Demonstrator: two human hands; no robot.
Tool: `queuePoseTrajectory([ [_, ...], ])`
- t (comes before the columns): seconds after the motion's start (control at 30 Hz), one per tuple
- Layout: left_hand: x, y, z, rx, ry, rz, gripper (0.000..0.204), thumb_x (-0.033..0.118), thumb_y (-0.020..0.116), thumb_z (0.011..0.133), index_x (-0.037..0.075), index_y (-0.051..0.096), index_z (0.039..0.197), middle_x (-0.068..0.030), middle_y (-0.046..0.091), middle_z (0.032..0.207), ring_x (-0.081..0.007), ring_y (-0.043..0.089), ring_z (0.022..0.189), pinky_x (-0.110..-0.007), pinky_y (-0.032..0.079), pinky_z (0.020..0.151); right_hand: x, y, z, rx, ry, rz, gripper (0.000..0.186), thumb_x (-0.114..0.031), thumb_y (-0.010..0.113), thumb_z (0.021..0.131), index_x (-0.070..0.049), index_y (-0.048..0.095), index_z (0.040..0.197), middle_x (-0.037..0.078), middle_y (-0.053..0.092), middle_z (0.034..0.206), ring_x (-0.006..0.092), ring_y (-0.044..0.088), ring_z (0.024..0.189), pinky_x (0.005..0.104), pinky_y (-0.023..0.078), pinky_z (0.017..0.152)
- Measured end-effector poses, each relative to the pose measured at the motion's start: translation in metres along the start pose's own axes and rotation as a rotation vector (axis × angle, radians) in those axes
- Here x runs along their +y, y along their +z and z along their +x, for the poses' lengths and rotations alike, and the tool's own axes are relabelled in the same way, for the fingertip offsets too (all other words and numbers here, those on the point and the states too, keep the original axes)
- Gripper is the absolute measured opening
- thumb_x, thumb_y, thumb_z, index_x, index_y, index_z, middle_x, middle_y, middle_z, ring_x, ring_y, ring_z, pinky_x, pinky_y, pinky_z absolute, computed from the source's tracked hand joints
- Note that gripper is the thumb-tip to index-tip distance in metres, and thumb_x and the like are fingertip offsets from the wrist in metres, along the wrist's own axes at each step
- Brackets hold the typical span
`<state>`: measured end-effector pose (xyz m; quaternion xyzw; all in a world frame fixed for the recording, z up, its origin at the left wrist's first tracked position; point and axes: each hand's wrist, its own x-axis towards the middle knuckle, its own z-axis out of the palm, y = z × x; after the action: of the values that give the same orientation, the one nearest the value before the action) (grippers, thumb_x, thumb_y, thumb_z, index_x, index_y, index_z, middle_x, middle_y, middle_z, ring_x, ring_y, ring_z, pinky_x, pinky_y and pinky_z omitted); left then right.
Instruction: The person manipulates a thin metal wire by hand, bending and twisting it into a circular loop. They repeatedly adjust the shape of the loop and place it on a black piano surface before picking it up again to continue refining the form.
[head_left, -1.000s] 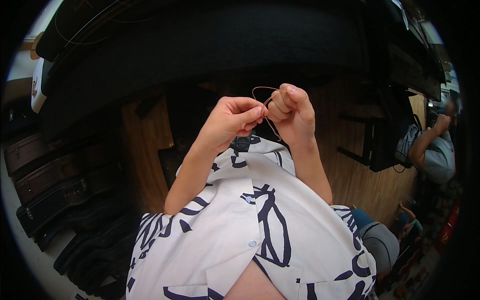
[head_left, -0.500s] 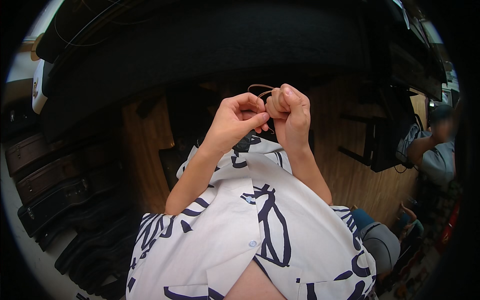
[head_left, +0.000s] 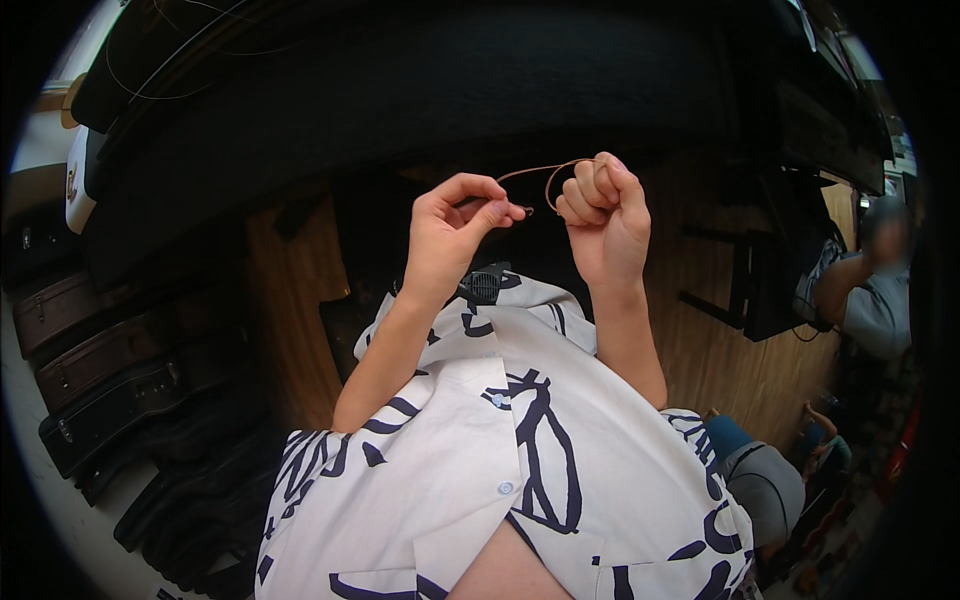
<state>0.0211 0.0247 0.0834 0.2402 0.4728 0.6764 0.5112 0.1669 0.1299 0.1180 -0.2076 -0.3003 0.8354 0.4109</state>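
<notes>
A thin tan cord point(head_left: 537, 169) arches between my two hands, curling into a loop beside the right one, with a small dark piece near its end. My left hand point(head_left: 450, 230) is closed in a pinch on the cord, its fingertips curled toward the middle. My right hand point(head_left: 610, 220) is held up in a loose fist with the cord running over its fingers and gripped there. Both hands are above my white shirt point(head_left: 440, 470) with black line patterns, and they are a short gap apart.
A long black surface point(head_left: 450, 80) spans the top. Several dark cases point(head_left: 100, 365) are stacked at the left on a floor. A black stand point(head_left: 745, 290) is on the wood floor point(head_left: 660, 300) at right. A seated person point(head_left: 865, 310) is at far right; more people point(head_left: 765, 490) are at lower right.
My hands have drawn apart: the right moved right and up, the left moved slightly left. The cord between them is stretched wider. The person at far right has shifted their arm.
</notes>
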Motion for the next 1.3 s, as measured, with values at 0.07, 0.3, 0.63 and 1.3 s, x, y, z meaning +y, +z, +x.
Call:
queuePoseTrajectory([
  [0.07,0.002,0.003,0.002,0.046,0.065,-0.046,0.009,0.001,0.069,0.091,-0.002,0.066,0.099,-0.0080,0.068,0.091,-0.0193,0.073,0.087,-0.026,0.060,0.077,0.002,-0.002,0.000,-0.032,0.074,0.049,0.040,-0.019,0.045,0.102,-0.013,0.032,0.065,-0.003,0.027,0.059,0.0070,0.022,0.051,0.0265,0.020,0.048],
  [0.3,0.007,0.001,-0.001,-0.142,-0.161,-0.280,0.009,0.005,0.068,0.094,0.002,0.067,0.102,-0.0085,0.068,0.093,-0.0097,0.061,0.060,-0.019,0.049,0.054,0.006,-0.010,-0.001,-0.082,0.262,0.166,0.039,-0.021,0.044,0.103,-0.014,0.032,0.066,-0.004,0.028,0.059,0.0066,0.025,0.050,0.0246,0.023,0.047],
  [0.63,0.004,0.015,-0.005,-0.174,-0.165,-0.208,0.034,0.012,0.075,0.088,0.001,0.061,0.118,-0.0030,0.060,0.084,-0.0067,0.050,0.064,-0.020,0.043,0.059,0.016,-0.001,-0.010,-0.061,0.102,-0.039,0.039,-0.021,0.046,0.102,-0.012,0.033,0.066,-0.003,0.031,0.060,0.0070,0.026,0.052,0.0259,0.023,0.049],
  [1.3,0.007,0.018,-0.010,-0.281,-0.210,0.101,0.041,0.001,0.069,0.082,0.000,0.061,0.121,-0.0101,0.061,0.108,-0.0069,0.057,0.068,-0.021,0.050,0.070,-0.003,-0.005,-0.008,-0.039,-0.074,-0.161,0.040,-0.023,0.044,0.104,-0.011,0.035,0.067,0.000,0.033,0.061,0.0104,0.030,0.057,0.0282,0.028,0.055],
])
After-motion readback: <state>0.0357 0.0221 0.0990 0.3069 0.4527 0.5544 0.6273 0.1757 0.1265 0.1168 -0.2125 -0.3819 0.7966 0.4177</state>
